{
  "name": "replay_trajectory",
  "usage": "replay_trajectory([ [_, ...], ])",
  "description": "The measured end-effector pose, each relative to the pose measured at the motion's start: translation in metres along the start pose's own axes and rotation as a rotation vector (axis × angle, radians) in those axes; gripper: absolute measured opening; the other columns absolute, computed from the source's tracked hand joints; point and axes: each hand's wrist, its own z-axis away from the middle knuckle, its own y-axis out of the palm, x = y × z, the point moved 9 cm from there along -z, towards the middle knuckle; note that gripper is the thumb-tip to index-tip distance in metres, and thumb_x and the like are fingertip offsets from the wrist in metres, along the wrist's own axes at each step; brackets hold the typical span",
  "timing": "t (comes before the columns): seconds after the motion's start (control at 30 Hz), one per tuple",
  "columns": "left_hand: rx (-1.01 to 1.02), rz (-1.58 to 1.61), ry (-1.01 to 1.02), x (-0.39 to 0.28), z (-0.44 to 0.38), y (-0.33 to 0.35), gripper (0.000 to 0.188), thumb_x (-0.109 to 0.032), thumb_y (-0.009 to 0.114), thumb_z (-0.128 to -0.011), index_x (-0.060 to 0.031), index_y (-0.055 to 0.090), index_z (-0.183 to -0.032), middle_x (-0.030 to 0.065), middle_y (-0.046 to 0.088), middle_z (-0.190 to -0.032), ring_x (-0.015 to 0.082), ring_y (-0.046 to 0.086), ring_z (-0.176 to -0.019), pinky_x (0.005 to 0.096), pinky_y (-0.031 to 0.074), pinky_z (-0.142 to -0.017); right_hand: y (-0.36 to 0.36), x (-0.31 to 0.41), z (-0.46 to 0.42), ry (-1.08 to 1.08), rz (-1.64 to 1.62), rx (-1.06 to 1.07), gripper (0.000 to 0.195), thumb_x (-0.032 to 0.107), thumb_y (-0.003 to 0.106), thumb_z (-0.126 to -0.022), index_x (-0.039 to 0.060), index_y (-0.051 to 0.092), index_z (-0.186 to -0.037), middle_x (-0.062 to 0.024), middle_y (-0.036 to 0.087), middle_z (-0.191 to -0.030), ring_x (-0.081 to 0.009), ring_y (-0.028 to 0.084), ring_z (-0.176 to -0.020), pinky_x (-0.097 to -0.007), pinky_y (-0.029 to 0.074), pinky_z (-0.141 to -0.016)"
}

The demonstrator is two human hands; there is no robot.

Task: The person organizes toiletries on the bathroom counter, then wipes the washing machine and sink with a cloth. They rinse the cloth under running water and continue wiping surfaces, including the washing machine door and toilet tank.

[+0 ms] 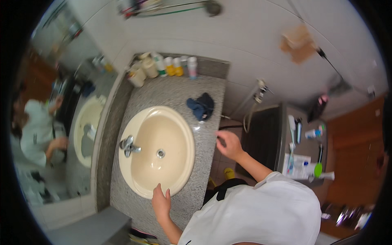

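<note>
My left hand (161, 201) is over the near-bottom rim of the cream oval sink (180, 128), empty, with the thumb apart from the fingers. My right hand (228, 144) hangs by the front edge of the grey granite counter, its fingers loosely bent and nothing seen in it. A chrome faucet (130, 146) stands on the sink's mirror side, with no water seen running. A crumpled dark blue cloth (201, 106) lies on the counter above the sink, near my right hand but apart from it.
Several bottles (150, 67) line the counter's back corner. A wall mirror (61, 122) is at the left. At the right, a dark ledge (301, 147) holds toothbrushes, a tube and a green round-headed item. A hose (249, 118) hangs from a wall valve. A grey surface (92, 226) adjoins the counter at lower left.
</note>
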Motion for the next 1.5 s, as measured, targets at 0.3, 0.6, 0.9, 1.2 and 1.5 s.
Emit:
replay_trajectory([
  [0.3,0.039,-0.051,0.35,-0.118,0.003,0.025,0.05,-0.02,0.064,-0.091,0.0041,0.049,-0.131,0.025,0.055,-0.126,0.0356,0.061,-0.104,0.0413,0.051,-0.087,-0.208,-0.009,0.076,0.065,0.017,-0.514,0.033,-0.001,0.067,-0.078,0.0069,0.059,-0.109,-0.0061,0.069,-0.097,-0.0259,0.067,-0.083,-0.0359,0.054,-0.071],
  [0.6,0.221,-0.116,0.634,-0.267,0.057,0.086,0.049,-0.018,0.065,-0.09,0.0025,0.049,-0.131,0.0231,0.056,-0.125,0.0378,0.06,-0.102,0.0416,0.049,-0.088,-0.454,-0.08,0.275,0.561,0.666,-0.827,0.044,0.005,0.067,-0.077,0.0057,0.056,-0.12,-0.0139,0.061,-0.116,-0.0322,0.058,-0.108,-0.0426,0.045,-0.092],
  [0.9,0.227,-0.213,0.829,-0.374,0.122,0.124,0.047,-0.02,0.065,-0.089,0.0003,0.05,-0.13,0.0227,0.057,-0.121,0.0389,0.058,-0.107,0.0425,0.048,-0.09,-0.465,-0.208,0.5,1.507,0.555,-0.204,0.108,0.029,0.083,-0.069,0.0167,0.016,-0.153,-0.0235,0.017,-0.154,-0.042,0.022,-0.141,-0.0642,0.023,-0.109],
  [1.2,0.31,-0.248,0.885,-0.395,0.17,0.153,0.047,-0.022,0.063,-0.091,-0.0021,0.05,-0.131,0.0198,0.057,-0.124,0.0369,0.059,-0.106,0.0416,0.049,-0.088,-0.399,-0.165,0.392,0.749,0.089,-0.295,0.067,0.01,0.074,-0.073,0.0101,0.049,-0.135,-0.0146,0.049,-0.137,-0.0328,0.049,-0.124,-0.0396,0.04,-0.104],
  [1.5,0.486,-0.118,0.857,-0.414,0.211,0.183,0.048,-0.02,0.066,-0.088,-0.0011,0.05,-0.13,0.0185,0.057,-0.124,0.0346,0.06,-0.103,0.0402,0.051,-0.085,-0.389,-0.186,0.364,0.76,0.125,-0.227,0.028,0.013,0.077,-0.072,0.0107,0.064,-0.097,-0.0058,0.06,-0.092,-0.0287,0.063,-0.082,-0.0373,0.051,-0.071],
])
